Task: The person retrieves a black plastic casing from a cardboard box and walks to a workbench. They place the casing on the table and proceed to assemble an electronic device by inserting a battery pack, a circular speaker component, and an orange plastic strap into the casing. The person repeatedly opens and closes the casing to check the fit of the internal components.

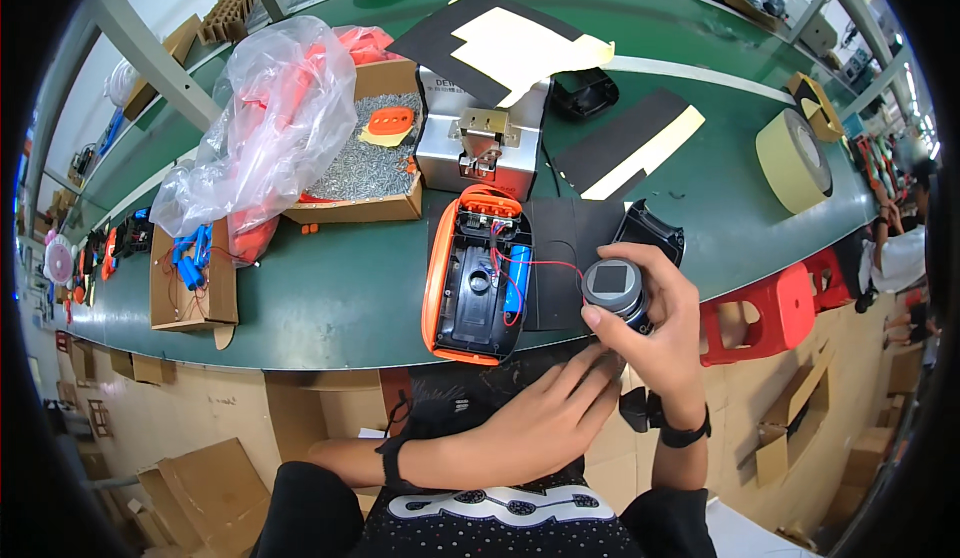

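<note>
Your left hand (545,413) lies flat with fingers together, tips just below the round grey lamp head with a dark square face (617,289). Your right hand (655,333) grips that lamp head at the green table's (330,298) edge. Red wires run from it to the open orange-and-black casing (475,273), beyond which stands a silver metal box (480,143).

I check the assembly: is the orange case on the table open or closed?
Open: the orange case lies without cover, showing a blue battery cell and red wires inside.
</note>
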Demonstrator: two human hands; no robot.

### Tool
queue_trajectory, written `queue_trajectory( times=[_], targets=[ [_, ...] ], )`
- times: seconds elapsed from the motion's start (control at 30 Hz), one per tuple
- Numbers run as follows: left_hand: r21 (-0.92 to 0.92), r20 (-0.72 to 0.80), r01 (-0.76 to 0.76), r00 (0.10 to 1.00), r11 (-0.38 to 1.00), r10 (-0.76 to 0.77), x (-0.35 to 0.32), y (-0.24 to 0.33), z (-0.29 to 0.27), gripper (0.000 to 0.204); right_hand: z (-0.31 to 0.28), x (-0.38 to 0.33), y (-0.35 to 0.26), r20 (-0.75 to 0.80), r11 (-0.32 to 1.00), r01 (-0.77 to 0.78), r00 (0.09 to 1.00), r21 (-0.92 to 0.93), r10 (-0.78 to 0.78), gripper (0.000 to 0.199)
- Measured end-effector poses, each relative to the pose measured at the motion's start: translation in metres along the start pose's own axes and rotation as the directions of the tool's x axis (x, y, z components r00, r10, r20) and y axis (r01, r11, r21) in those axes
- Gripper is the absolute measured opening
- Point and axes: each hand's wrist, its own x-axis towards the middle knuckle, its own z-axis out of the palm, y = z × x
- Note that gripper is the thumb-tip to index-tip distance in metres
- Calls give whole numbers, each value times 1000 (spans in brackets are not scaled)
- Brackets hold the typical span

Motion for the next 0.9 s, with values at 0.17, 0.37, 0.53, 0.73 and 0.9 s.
queue_trajectory(
  times=[0.17, 0.37, 0.53, 0.73, 0.9],
  targets=[
    [222, -118, 64, 992, 973, -38, 27, -6, 33, 56, -29, 15, -2, 156, 943, -7, 986, -331, 62, 48],
    [245, -240, 133, 968, 960, -73, 42, -27, 48, 46, -34, 26, -8, 268, 976, -192, 950, 102, 159, 39],
    [125, -300, 120, 951, 985, -78, 33, -26, 45, 44, -37, 34, 1, 282, 947, -267, 936, 179, 211, 38],
    [87, -474, 139, 876, 986, -82, 28, -27, 50, 35, -21, 32, 8, 91, 932, 70, 995, -355, -40, 47],
    [70, -533, 88, 845, 994, -37, 26, -34, 57, 32, -20, 30, -1, 168, 830, 273, 961, -487, -218, 50]
  ],
)
